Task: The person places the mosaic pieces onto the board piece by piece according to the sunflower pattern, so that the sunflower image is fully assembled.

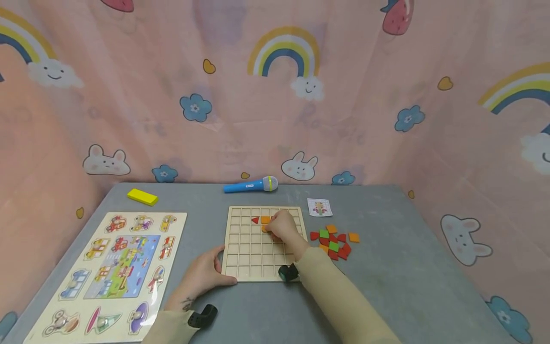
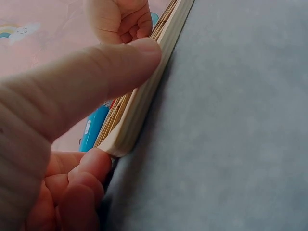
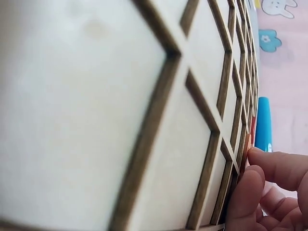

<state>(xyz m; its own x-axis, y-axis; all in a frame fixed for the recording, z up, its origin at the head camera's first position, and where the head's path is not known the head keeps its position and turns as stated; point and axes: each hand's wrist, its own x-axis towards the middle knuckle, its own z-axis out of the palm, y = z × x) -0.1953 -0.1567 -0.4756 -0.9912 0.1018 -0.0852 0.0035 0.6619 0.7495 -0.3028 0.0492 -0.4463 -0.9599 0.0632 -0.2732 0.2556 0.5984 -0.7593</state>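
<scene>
A wooden grid board (image 1: 240,270) lies on the grey table. My left hand (image 1: 202,272) grips its near left corner, thumb along the front edge and fingers at the left side. Over the upper part of the grid, my right hand (image 1: 284,228) pinches an orange square tile (image 1: 263,229) at a cell. Just above that tile sits another orange square (image 1: 265,220), with a red triangle tile (image 1: 255,220) to its left. In the right wrist view, thumb and forefinger meet at an orange edge (image 3: 248,142). The right hand hides several cells behind it.
Right of the board lie loose red, green and orange tiles (image 1: 333,246), with a small picture card (image 1: 320,207) behind them. A blue toy microphone (image 1: 249,185) is at the back. On the left are a vehicle puzzle board (image 1: 172,224) and a yellow block (image 1: 142,197).
</scene>
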